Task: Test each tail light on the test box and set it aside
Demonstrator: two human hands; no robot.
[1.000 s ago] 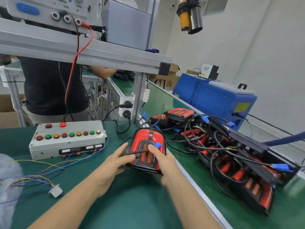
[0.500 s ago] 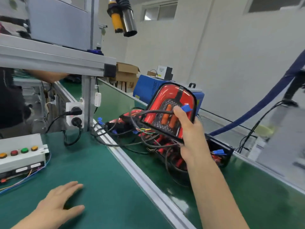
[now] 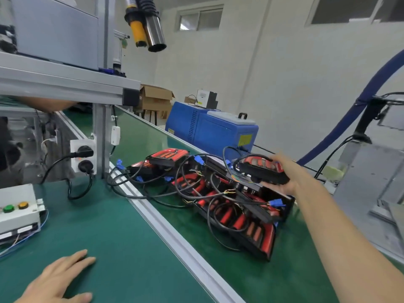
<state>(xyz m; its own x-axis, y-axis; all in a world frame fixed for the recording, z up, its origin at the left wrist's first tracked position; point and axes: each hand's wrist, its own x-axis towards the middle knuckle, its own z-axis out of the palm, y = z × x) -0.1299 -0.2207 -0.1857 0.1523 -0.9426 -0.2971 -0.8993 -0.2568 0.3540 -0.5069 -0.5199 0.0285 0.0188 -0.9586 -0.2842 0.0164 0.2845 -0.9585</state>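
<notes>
The green conveyor belt (image 3: 140,147) runs along the far side of the green work mat (image 3: 122,243), and a heap of red-and-black tail lights (image 3: 231,206) with tangled black cables lies on it. Half a second ago the right hand held one tail light upright, high above that heap, lens toward the camera; now the arm has stretched out and lowered it flat onto the heap's far end. The right hand (image 3: 284,173) grips this tail light (image 3: 262,169) from its right side, fingers over the red top, thumb under the black housing. The left hand (image 3: 59,278) stays flat on the mat, fingers straight, holding nothing. The test box (image 3: 18,208) sits at the left edge.
</notes>
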